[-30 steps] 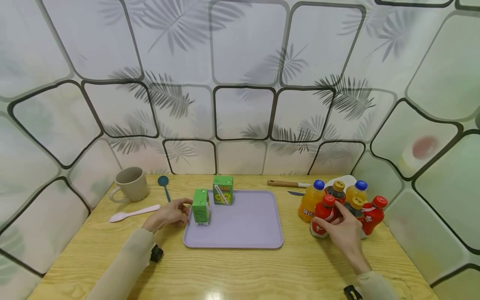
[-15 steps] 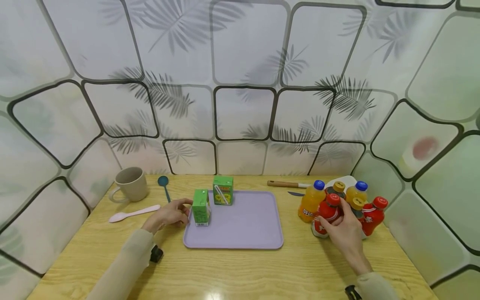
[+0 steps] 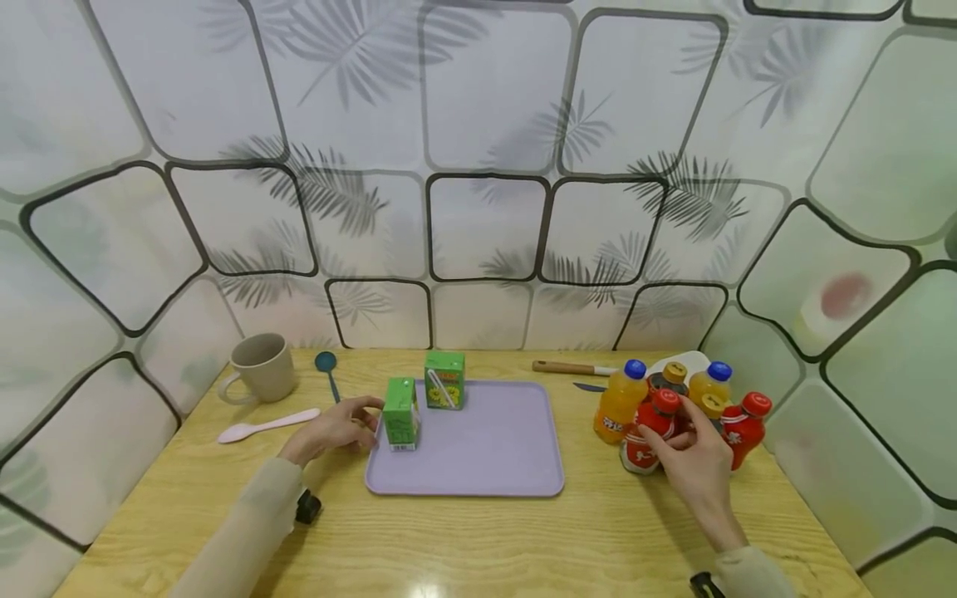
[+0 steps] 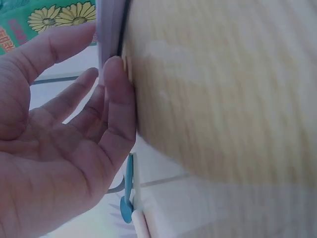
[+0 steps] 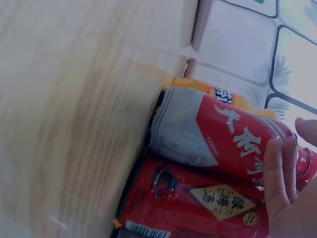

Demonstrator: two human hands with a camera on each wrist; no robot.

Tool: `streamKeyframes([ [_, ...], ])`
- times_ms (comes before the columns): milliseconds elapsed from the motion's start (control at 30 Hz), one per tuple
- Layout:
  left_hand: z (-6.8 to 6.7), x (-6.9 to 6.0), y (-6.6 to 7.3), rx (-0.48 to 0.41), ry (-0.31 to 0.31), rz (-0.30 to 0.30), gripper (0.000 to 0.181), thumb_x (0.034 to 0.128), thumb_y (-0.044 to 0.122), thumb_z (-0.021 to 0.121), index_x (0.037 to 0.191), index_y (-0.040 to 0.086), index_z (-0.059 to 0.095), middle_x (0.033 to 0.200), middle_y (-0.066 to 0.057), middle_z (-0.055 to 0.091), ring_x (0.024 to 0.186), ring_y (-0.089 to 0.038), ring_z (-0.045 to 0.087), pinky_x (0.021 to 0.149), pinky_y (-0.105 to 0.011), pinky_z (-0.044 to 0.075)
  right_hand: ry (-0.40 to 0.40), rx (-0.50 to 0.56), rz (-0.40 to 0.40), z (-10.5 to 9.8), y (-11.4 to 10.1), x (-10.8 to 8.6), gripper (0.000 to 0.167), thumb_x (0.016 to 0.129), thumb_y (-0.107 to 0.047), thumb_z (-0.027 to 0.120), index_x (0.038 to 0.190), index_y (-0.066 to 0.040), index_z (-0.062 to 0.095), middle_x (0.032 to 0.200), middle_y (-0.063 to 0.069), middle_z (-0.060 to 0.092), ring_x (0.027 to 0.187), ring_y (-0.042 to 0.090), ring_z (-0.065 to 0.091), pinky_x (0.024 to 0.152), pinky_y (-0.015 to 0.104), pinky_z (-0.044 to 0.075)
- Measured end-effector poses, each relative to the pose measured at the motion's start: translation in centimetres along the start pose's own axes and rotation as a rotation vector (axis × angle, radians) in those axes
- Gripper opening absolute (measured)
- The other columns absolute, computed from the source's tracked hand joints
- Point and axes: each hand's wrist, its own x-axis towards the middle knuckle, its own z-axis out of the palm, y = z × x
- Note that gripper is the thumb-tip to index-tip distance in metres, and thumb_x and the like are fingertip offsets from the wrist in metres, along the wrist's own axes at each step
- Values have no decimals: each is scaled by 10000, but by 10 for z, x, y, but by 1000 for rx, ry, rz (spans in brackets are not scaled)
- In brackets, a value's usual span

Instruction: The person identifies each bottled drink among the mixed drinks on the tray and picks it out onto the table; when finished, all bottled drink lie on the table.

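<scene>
My right hand (image 3: 701, 469) holds the upper part of a red-capped drink bottle (image 3: 640, 450) between thumb and fingers. The bottle stands at the front of a group, leaning slightly right. Large white characters mark its red and pale label in the right wrist view, where a dark red bottle (image 5: 198, 198) is beside it. At the other side, my left hand (image 3: 335, 428) has its loosely bent fingers at the left rim of a lilac tray (image 3: 486, 492). One green juice box (image 3: 401, 415) stands close to those fingertips; another green juice box (image 3: 444, 380) stands at the tray's back edge.
Around the held bottle are an orange drink bottle (image 3: 620, 403), another blue-capped bottle (image 3: 712, 386) and a red bottle (image 3: 743, 432). A wooden-handled utensil (image 3: 571, 367) lies behind. A mug (image 3: 265, 370), pink spoon (image 3: 265, 425) and teal spoon (image 3: 329, 374) are at left.
The held bottle's red cap has tipped a little to the right, and my right hand has shifted slightly right with it. My left hand, the tray and juice boxes look the same.
</scene>
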Motion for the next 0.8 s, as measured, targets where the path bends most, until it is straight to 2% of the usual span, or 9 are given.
streamKeyframes([
  [100, -3, -3, 1, -5, -5, 15, 673, 795, 8, 708, 1409, -2, 433, 1105, -182, 569, 798, -184, 581, 676, -320, 519, 60, 87, -4, 1, -2, 1, 597, 758, -101, 835, 1310, -76, 610, 740, 108, 684, 513, -71, 539, 526, 91, 429],
  [167, -6, -6, 3, -17, -2, 38, 623, 835, 18, 673, 1406, -15, 427, 1116, -203, 577, 815, -199, 614, 683, -343, 534, 99, 173, -13, 2, -4, 2, 535, 777, -52, 807, 1282, -66, 630, 718, 41, 668, 543, -76, 568, 529, 87, 447],
  [300, -14, -12, 9, -35, 33, 111, 552, 917, 48, 599, 1425, -39, 402, 1148, -242, 576, 872, -238, 635, 710, -357, 538, 148, 327, -58, 3, -14, 3, 400, 806, 55, 738, 1196, 6, 664, 916, -86, 667, 687, -95, 616, 587, 69, 475],
  [400, -19, -16, 14, -35, 84, 181, 513, 955, 71, 574, 1428, -37, 410, 1169, -259, 572, 944, -294, 624, 745, -383, 542, 150, 377, -99, 3, -30, 1, 309, 821, 97, 694, 1129, 76, 669, 994, -43, 685, 753, -70, 625, 635, 71, 485],
  [533, -21, -21, 24, 5, 202, 265, 435, 978, 129, 579, 1386, 8, 490, 1154, -242, 603, 1013, -358, 616, 807, -421, 536, 131, 406, -115, 10, -44, -2, 238, 844, 83, 675, 1082, 85, 681, 967, 8, 698, 784, -34, 629, 678, 81, 492],
  [667, -14, -23, 38, 51, 317, 300, 398, 979, 204, 595, 1348, 61, 554, 1174, -196, 632, 1072, -340, 605, 851, -430, 502, 85, 421, -97, 27, -44, -4, 233, 859, 24, 695, 1092, 8, 706, 977, 6, 714, 838, -34, 634, 697, 89, 492],
  [733, -8, -24, 47, 55, 345, 308, 405, 980, 231, 595, 1353, 77, 560, 1224, -180, 625, 1130, -330, 588, 896, -452, 493, 14, 417, -81, 35, -46, -6, 252, 863, -9, 707, 1115, -30, 709, 1007, 65, 720, 873, -28, 636, 706, 100, 498],
  [800, -1, -25, 56, 42, 354, 325, 419, 982, 238, 592, 1369, 83, 552, 1282, -178, 604, 1183, -330, 568, 960, -493, 471, -105, 379, -55, 42, -49, -7, 288, 876, -76, 717, 1163, -99, 704, 1062, 81, 723, 929, -21, 636, 746, 121, 509],
])
